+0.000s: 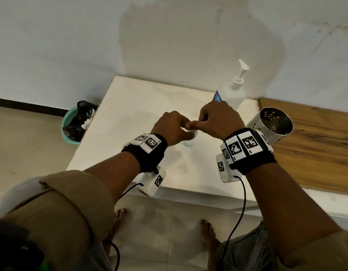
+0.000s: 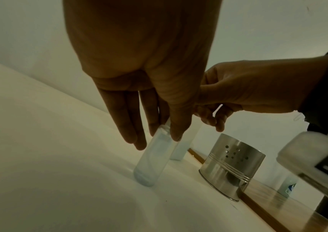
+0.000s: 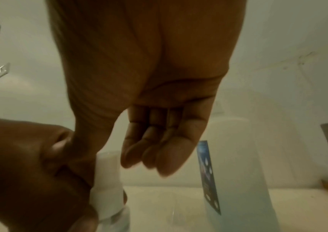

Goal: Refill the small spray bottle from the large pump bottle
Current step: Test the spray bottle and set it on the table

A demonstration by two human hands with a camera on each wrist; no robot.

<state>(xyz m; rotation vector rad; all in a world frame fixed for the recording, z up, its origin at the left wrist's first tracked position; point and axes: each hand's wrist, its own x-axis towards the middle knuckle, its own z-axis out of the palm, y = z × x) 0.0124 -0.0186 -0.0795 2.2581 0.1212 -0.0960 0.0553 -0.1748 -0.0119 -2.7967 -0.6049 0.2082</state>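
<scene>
The small clear spray bottle (image 2: 151,161) stands upright on the white table (image 1: 130,106), mostly hidden under my hands in the head view. My left hand (image 1: 178,129) holds its neck between thumb and straight fingers. My right hand (image 1: 200,122) pinches the bottle's white spray cap (image 3: 107,180): the thumb lies against its side and the other fingers curl loosely. The large white pump bottle (image 1: 233,90) with a blue label (image 3: 206,172) stands at the table's back right, just behind my right hand.
A perforated steel cup (image 1: 271,124) stands right of my right wrist, at the edge of a wooden board (image 1: 316,143). A green bin (image 1: 71,124) with a black bag sits on the floor left of the table. The wall runs close behind.
</scene>
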